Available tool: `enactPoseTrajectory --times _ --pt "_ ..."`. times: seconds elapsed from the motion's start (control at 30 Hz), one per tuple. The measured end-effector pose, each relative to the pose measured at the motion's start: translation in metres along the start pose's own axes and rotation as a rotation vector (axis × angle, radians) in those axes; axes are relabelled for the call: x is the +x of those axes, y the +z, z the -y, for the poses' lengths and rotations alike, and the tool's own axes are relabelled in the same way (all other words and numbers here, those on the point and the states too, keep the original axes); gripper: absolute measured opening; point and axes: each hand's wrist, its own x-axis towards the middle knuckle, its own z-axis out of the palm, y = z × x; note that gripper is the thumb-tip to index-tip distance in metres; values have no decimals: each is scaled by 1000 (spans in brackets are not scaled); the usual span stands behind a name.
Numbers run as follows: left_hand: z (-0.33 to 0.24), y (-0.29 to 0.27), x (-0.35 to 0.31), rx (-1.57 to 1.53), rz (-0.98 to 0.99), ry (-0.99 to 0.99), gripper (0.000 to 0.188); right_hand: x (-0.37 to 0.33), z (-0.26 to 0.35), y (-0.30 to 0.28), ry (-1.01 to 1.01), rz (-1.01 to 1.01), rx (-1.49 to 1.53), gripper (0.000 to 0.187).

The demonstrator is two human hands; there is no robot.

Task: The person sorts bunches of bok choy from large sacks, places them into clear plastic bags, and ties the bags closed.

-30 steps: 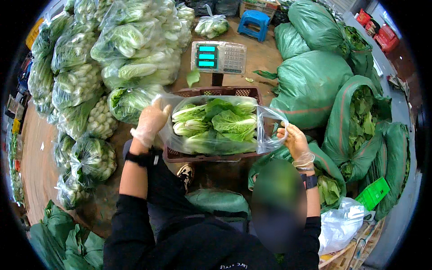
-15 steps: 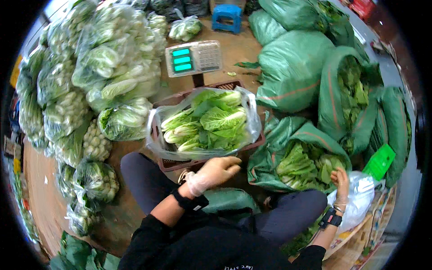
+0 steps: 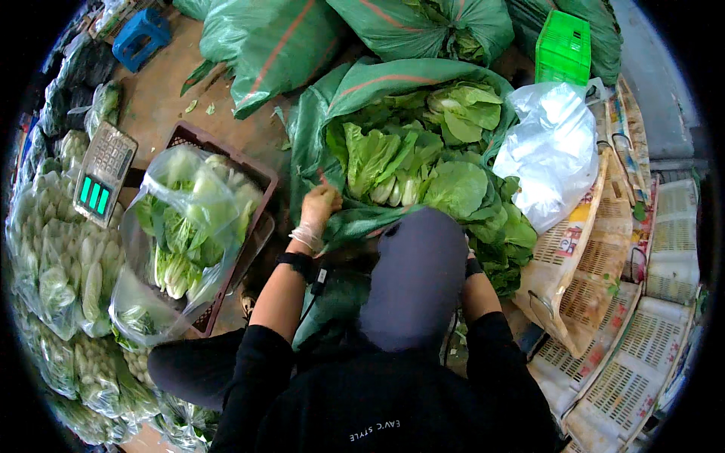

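Observation:
My left hand [image 3: 321,208], in a thin clear glove, is closed on the near-left rim of an open green woven sack [image 3: 308,162]. Leafy green vegetables [image 3: 377,162] with pale stems fill that sack, and more spill over its right side. My right forearm [image 3: 477,293] reaches up beside my raised knee, which hides nearly all of that hand; its fingers do not show. Left of the sack, a clear plastic bag [image 3: 136,283] of leafy greens [image 3: 177,241] sits in a brown plastic crate [image 3: 260,170], beside a scale display [image 3: 106,174].
Bagged vegetables [image 3: 64,279] are piled along the left. Full green sacks [image 3: 264,45] stand at the back, with a blue stool [image 3: 141,38] at far left. To the right lie a white plastic bag [image 3: 547,151], a bright green basket [image 3: 563,49] and flattened cartons [image 3: 596,279].
The view has swung to the right. My left hand has gone from beside the crate to the sack's rim and closed. My right hand has moved from the sack's greens to behind my knee.

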Motion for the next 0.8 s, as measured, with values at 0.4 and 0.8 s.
enactPoseTrajectory --times 0.4,0.8 --pt "-3 68 53 1250 21 126 76 46 7 46 609 355 170 59" --pt "15 51 89 192 217 -142 57 81 9 51 643 277 1287 66"
